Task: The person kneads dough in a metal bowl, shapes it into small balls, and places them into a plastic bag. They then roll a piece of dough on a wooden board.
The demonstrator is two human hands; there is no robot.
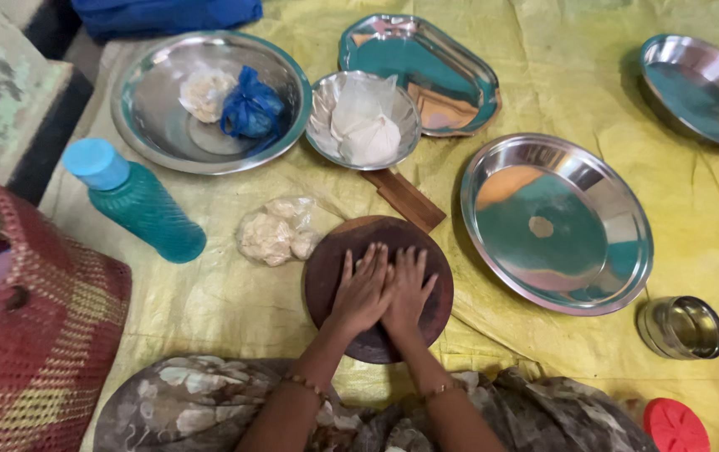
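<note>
Both my hands lie flat, palms down, side by side on a round dark wooden board (334, 259) in front of my knees. My left hand (362, 291) and my right hand (410, 289) touch at the index fingers, with the fingers spread slightly. Whatever may be under the palms is hidden. A clear plastic bag of pale dough lumps (276, 233) sits just left of the board. A brown wooden handle piece (403, 199) lies just beyond the board.
On the yellow sheet (234, 310): a big steel bowl (158, 125) with dough and a blue bag, a small steel bowl (322, 109) with a white bag, a steel tray (414, 59), two steel plates (556, 276) (698, 84), a steel cup (682, 328), a red lid (675, 425), a teal bottle (142, 209), a woven basket (33, 351).
</note>
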